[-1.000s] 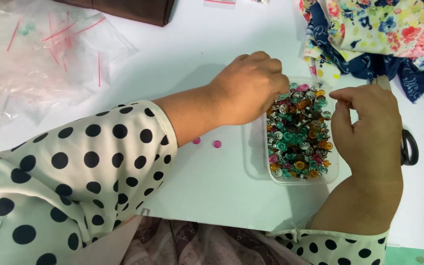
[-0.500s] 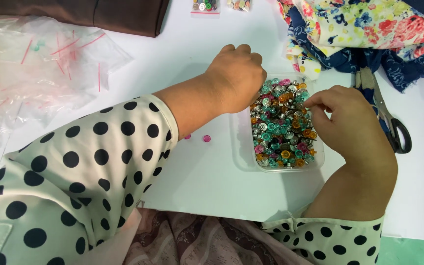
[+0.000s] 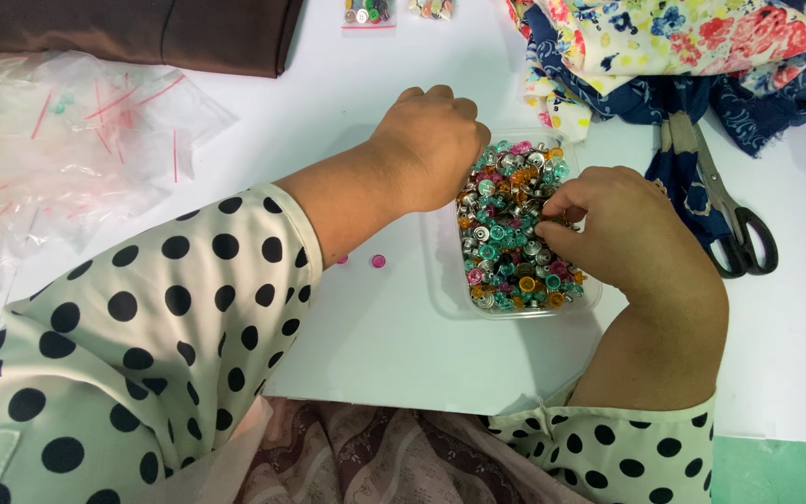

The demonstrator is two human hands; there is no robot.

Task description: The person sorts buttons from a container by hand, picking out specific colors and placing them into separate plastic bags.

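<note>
Tray [image 3: 440, 280] of coloured snap buttons [image 3: 506, 233] sits centre frame on tabletop [image 3: 375, 345]. Right hand [image 3: 622, 233] over tray's right side, fingers [image 3: 552, 229] pinched on small button (barely visible). Left hand [image 3: 431, 140] curled shut at tray's upper-left corner, contents hidden.

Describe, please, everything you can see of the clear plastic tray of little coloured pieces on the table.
The clear plastic tray is shallow, rectangular and round-cornered, lying flat on the white table. It is nearly full of small round pieces in teal, pink, orange and silver, apparently buttons or snaps. The left hand rests curled over its upper left edge; the right hand lies over its right side, fingers pinched among the pieces. Two loose pink pieces lie on the table to its left.
</note>
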